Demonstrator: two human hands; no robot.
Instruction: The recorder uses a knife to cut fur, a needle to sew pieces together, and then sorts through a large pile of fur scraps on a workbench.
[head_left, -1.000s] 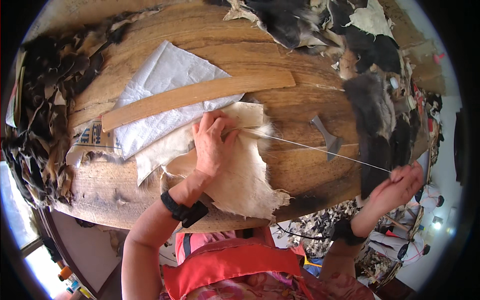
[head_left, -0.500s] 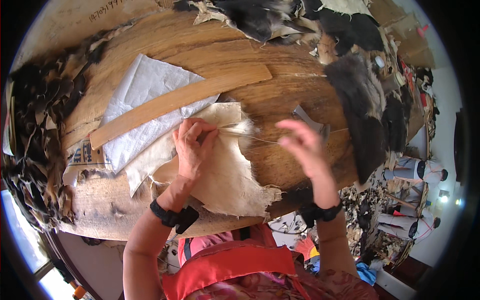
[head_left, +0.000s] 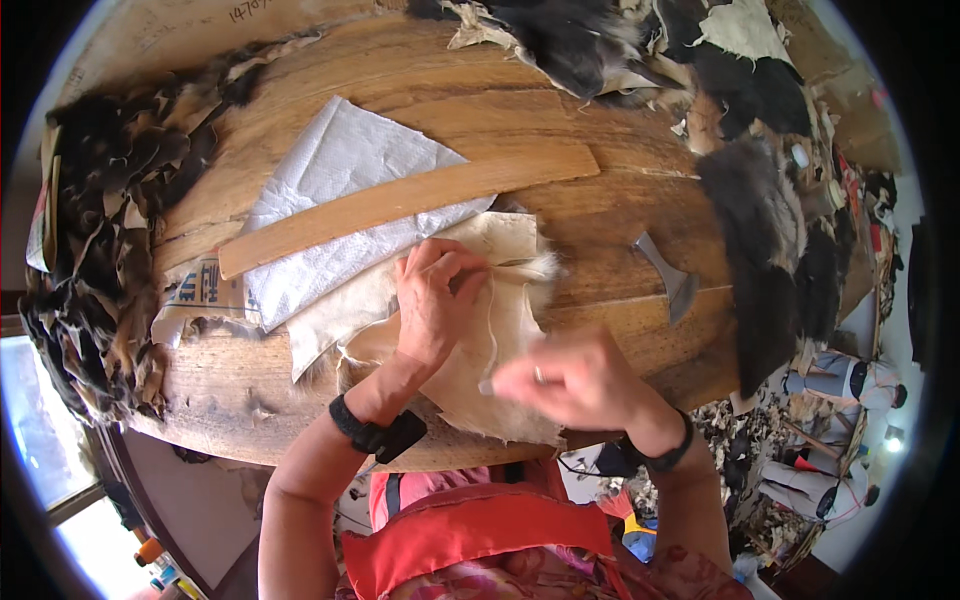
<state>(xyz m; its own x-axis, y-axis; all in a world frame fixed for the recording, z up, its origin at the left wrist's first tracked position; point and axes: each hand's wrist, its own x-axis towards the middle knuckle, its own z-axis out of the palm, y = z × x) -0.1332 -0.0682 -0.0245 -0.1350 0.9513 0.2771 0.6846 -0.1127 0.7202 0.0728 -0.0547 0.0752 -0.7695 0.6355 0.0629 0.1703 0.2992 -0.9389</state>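
A pale piece of fur hide (head_left: pixel 505 405) lies skin side up near the table's front edge, with white fur at its right edge. My left hand (head_left: pixel 435 300) pinches a fold of it near the top, thumb against the curled fingers. From there a thin thread (head_left: pixel 493 335) runs down over the hide to the fingertips of my right hand (head_left: pixel 575 380). That hand is closed and partly smeared by motion, low over the hide's right side. It wears a ring, and something small and grey shows at its fingertips. Any needle is too small to make out.
A flat wooden strip (head_left: pixel 410 200) crosses a white woven sheet (head_left: pixel 345 165) beyond the hide. A curved metal blade (head_left: pixel 668 278) lies to the right on the wooden table (head_left: pixel 330 390). Dark fur scraps (head_left: pixel 110 190) are heaped left; black pelts (head_left: pixel 750 240) lie right.
My right hand has swung from the right of the hide down and left over it, bringing the thread along. My left hand keeps its pinch. The whole view has shifted somewhat.
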